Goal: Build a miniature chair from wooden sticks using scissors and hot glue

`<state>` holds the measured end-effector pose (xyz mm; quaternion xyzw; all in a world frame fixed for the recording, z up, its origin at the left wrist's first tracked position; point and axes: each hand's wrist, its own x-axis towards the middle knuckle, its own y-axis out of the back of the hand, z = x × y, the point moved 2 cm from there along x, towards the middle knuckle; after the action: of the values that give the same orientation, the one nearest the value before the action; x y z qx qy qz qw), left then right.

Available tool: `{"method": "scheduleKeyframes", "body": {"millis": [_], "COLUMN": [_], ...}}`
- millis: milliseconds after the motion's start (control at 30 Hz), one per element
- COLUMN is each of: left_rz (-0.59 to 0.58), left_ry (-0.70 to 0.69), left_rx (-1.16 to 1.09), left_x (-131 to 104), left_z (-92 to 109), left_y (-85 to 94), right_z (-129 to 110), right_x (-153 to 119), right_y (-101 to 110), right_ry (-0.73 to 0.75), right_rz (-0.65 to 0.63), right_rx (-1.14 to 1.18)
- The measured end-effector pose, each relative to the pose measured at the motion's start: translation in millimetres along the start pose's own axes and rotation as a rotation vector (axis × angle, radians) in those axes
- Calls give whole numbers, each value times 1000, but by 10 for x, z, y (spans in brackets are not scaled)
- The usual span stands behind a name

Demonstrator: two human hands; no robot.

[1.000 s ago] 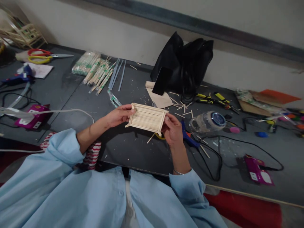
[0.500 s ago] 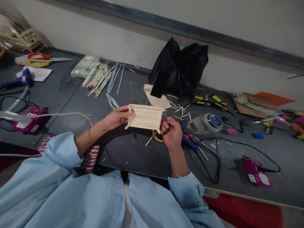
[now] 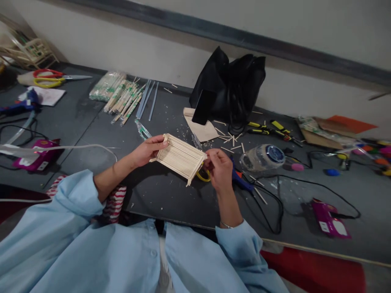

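A small rectangular panel of thin wooden sticks (image 3: 181,158), laid side by side with thicker sticks along its edges, is held up above the dark table. My left hand (image 3: 150,149) grips its left end, thumb on top and fingers underneath. At the upper right corner, my right hand (image 3: 218,165) is closed, its thumb and fingertips pinched at the stick end. Beneath the panel's right end, part of a yellow ring-shaped handle (image 3: 204,176) shows; the rest is hidden. A blue glue gun (image 3: 241,181) lies just right of my right hand.
Behind the panel are a black bag (image 3: 229,87), a phone (image 3: 204,106) and loose stick pieces (image 3: 233,140). A clear plastic jar (image 3: 262,157) lies to the right, near cutters and cables. Bundled sticks (image 3: 125,97) and red-and-yellow-handled scissors (image 3: 50,78) are at left.
The panel has tilted, its lower right corner swinging down and toward me. My right hand's fingertips have moved up to its upper right corner. My left hand keeps its grip.
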<state>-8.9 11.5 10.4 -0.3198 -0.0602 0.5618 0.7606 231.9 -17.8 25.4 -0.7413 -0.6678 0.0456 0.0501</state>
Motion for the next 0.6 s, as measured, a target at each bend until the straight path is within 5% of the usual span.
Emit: {"method": "scheduleKeyframes", "body": {"millis": [333,600], "left_rz": [-79,-225], "left_ry": [18,128], "left_rx": [-85,-102], "left_x": [-22,-54], "left_z": [19,-68], "left_y": [-58,-109], "right_z": [-117,-259], "right_x": [-8,18], "right_y": [-140,-264], "right_ry": [-324,-385], "right_rz": [-171,-241], "right_rx": [111,111]}}
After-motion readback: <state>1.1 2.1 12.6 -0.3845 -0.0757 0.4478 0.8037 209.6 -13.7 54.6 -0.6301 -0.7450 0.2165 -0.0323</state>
